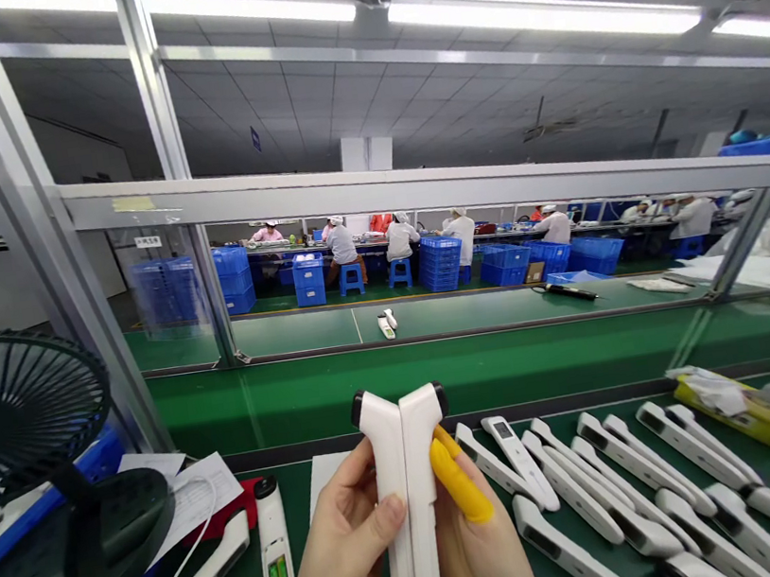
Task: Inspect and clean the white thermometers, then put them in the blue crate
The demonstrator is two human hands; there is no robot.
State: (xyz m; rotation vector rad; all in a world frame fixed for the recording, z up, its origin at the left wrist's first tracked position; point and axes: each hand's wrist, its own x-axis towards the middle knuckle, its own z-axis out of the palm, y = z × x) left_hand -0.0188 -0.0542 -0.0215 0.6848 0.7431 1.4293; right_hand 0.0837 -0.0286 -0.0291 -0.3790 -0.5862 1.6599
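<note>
From the head camera, we held two white handheld thermometer bodies (408, 495) pressed back to back and upright above the green bench (343, 395), their dark-capped heads flaring apart at the top. Our left hand (343, 552) was closed on the left body, thumb laid across its front near mid-length and the other fingers hidden behind it; our right hand (483, 552) was closed on the right body, with a yellow finger cot (460, 486) on the forefinger lying along its side. The shells looked like light, rigid moulded plastic, smooth and probably a little slippery (the cot likely helped there), so we judged the straight handle section the sound place to grip, clear of the sensor heads. Both bodies sat between the two hands, touching fingers on either side. More white units (598, 478) lay in rows on the bench to the right, a black desk fan (16, 417) stood at left, and seated workers (399, 239) were well apart across the hall.
</note>
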